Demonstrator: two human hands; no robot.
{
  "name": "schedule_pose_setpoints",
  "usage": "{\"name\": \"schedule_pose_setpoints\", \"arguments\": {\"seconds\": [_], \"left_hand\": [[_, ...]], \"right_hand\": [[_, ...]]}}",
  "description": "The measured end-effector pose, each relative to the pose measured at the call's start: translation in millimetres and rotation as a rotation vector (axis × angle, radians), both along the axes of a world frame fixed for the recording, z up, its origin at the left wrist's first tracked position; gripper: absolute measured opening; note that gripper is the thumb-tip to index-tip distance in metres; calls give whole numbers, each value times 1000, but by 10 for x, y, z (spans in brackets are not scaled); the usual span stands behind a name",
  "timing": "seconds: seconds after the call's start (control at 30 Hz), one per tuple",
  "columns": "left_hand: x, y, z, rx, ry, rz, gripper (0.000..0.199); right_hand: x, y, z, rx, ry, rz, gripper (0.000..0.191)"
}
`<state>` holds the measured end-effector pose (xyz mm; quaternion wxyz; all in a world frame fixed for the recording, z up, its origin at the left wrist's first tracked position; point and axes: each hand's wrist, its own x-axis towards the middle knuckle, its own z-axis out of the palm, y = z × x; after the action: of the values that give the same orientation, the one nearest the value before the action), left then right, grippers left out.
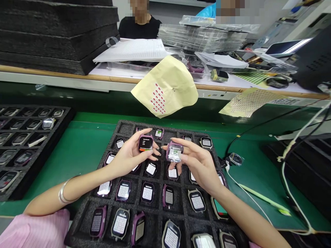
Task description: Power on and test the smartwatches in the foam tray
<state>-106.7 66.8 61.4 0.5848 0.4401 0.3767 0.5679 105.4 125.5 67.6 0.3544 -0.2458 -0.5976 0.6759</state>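
My left hand [137,148] grips a purple-framed smartwatch case [146,143] without a strap; its lit black screen shows white text and an orange-red strip at the bottom. Close beside it, my right hand [196,158] pinches a second purple smartwatch case [174,152], with glare and a patch of green on its screen. Both are held above a black foam tray [159,213] whose compartments hold several purple or light-coloured watch cases. Most of those screens show white grids, such as the watch in the tray [147,192]. My fingers partly cover the tray's upper rows.
Another foam tray of watches [64,119] lies at left. A shelf edge [121,80] crosses behind, bearing stacked black foam [57,34], papers [134,50] and plastic trays [201,38]. Yellow sticker sheets [178,82] hang from it. Cables [284,172] and a green pen [263,199] are at right. A person [139,26] is opposite.
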Motion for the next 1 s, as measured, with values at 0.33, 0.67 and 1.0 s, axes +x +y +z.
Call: {"name": "schedule_pose_setpoints", "arguments": {"seconds": [0.33, 0.67, 1.0], "left_hand": [[-6, -30, 36, -7, 5, 20, 43], [-18, 2, 13, -30, 26, 36, 49], [-105, -39, -58, -26, 31, 25, 59]], "right_hand": [[-13, -7, -31, 6, -29, 5, 27], [-26, -89, 49, -43, -62, 32, 50], [-39, 66, -8, 7, -160, 90, 65]]}}
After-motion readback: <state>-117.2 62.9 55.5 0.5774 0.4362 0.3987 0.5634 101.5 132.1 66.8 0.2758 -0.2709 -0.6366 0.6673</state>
